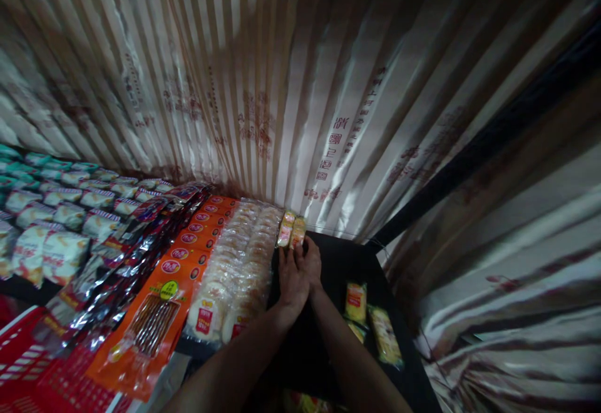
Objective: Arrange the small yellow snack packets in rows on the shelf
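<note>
Two small wrapped snack packets, a left one (285, 230) and a right one (298, 233), lie side by side at the far edge of the black table (335, 263), against the curtain. My left hand (293, 280) rests flat with its fingers stretched out to the near ends of the packets. Beside it, partly overlapping, my right hand (310, 263) has its fingers bent around the near right side of the right packet. Further right on the table lie a yellow packet with a red label (355, 303) and a longer yellow packet (385, 336).
Left of my hands run rows of clear-wrapped round pastries (248, 263), then overlapping orange snack bags (162, 300), dark shiny bags (141, 238) and white bags (66, 253). A red basket (28, 363) stands at lower left. A dark pole (451, 163) slants before the printed curtain (263, 75).
</note>
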The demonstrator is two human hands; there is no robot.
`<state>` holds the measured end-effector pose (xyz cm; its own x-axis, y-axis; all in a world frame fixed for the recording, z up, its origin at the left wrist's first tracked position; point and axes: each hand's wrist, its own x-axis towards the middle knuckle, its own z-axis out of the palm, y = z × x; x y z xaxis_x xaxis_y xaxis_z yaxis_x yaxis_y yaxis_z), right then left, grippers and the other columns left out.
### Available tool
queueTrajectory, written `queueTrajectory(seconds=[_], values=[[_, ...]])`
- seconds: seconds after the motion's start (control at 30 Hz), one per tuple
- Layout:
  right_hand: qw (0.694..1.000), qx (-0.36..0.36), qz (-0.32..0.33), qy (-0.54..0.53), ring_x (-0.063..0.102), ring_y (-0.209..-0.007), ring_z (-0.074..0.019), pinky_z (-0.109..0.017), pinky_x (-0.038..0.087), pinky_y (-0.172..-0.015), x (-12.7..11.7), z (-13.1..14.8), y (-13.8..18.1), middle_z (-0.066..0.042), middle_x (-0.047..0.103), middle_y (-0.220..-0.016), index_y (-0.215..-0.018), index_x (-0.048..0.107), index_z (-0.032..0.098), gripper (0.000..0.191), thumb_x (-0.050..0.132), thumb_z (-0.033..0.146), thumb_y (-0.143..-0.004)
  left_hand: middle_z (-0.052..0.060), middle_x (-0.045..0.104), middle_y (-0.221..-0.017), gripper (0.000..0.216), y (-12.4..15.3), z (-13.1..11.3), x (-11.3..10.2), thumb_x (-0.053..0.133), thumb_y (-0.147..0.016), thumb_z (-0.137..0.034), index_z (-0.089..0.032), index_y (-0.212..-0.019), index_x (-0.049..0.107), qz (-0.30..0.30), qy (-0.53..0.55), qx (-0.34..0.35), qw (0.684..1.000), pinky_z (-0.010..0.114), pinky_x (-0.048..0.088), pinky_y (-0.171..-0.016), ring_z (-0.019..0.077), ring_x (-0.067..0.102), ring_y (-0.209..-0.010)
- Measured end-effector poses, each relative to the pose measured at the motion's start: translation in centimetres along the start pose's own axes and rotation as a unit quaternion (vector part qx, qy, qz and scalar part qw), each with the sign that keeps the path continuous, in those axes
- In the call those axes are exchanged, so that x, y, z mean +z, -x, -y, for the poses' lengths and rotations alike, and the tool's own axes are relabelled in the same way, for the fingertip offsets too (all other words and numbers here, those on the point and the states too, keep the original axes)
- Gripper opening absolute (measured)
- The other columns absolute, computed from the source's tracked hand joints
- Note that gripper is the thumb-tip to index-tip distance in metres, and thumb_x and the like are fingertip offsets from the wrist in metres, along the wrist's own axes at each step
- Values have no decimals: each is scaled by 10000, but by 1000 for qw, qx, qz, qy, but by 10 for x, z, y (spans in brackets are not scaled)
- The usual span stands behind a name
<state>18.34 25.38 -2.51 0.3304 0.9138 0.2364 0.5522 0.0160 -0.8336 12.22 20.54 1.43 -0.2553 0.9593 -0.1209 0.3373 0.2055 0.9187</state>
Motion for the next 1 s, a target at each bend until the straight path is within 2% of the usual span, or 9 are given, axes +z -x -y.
queueTrajectory(seconds=[0.17, 0.33, 0.47, 0.6, 0.7, 0.77, 0.83, 0.9, 1.0], values=[[1000, 9, -22, -5, 500, -1090, -269, -413, 365, -964, -12, 12, 7, -206, 554, -1152, -1149, 522, 41, 624, 399, 499, -744, 178, 395, -1379, 398, 20, -14, -15, 385, -841, -206, -80, -1198, 507, 16, -23, -23, 999, 340, 262, -1083, 232, 372, -1280], [999, 3, -25, -21, 523, -1057, -240, -398, 398, -938, -35, 26, 41, -172, 571, -1127, -1138, 531, 74, 563, 386, 474, -769, 128, 567, -1205, 351, 59, -22, -30, 356, -839, -196, -119, -1117, 556, 43, 13, -23, 999, 290, 355, -1005, 201, 507, -1139], [996, 38, -20, -79, 584, -928, -196, -353, 476, -813, -55, 32, 90, -124, 592, -1086, -1157, 523, 137, 481, 386, 436, -806, 111, 601, -1117, 354, 111, -12, -45, 316, -866, -256, -136, -1104, 549, 64, 51, 13, 997, 273, 390, -954, 193, 539, -1066], [995, 41, -2, -95, 592, -901, -172, -313, 501, -734, -80, 32, 160, -90, 593, -1077, -1112, 558, 193, 405, 380, 420, -828, 94, 586, -1150, 381, 174, 19, -68, 290, -894, -300, -164, -1177, 506, 113, 87, 53, 988, 276, 401, -942, 177, 534, -1067], [997, 34, 41, -58, 598, -889, -200, -375, 495, -777, -97, 21, 223, -85, 628, -1013, -1001, 610, 195, 356, 396, 421, -828, 105, 584, -1136, 416, 218, 57, -86, 274, -902, -323, -169, -1233, 473, 187, 68, 103, 975, 328, 392, -958, 192, 523, -1070], [995, 38, 80, -38, 607, -876, -238, -417, 488, -792, -102, 10, 261, -106, 657, -947, -908, 639, 189, 338, 420, 431, -820, 128, 590, -1117, 411, 240, 84, -95, 302, -883, -329, -134, -1164, 531, 221, 41, 134, 965, 355, 377, -976, 209, 511, -1080], [989, 46, 140, -35, 615, -861, -252, -408, 491, -788, -100, -3, 288, -113, 672, -912, -866, 658, 223, 300, 442, 425, -811, 114, 618, -1040, 378, 252, 105, -101, 309, -875, -316, -139, -1039, 600, 242, 17, 102, 965, 327, 412, -932, 192, 543, -1006], [981, 69, 178, -13, 619, -877, -268, -417, 485, -805, -93, -13, 301, -120, 678, -928, -884, 665, 231, 285, 444, 392, -804, 101, 629, -1018, 354, 254, 120, -106, 315, -864, -282, -148, -939, 633, 250, -29, 21, 968, 300, 410, -929, 178, 556, -980], [967, 98, 231, 31, 602, -965, -276, -420, 449, -881, -78, -22, 302, -129, 668, -1015, -960, 662, 200, 314, 428, 296, -775, 130, 610, -1081, 353, 238, 132, -109, 315, -841, -202, -111, -992, 621, 221, -108, -81, 966, 313, 362, -983, 198, 537, -1045]])
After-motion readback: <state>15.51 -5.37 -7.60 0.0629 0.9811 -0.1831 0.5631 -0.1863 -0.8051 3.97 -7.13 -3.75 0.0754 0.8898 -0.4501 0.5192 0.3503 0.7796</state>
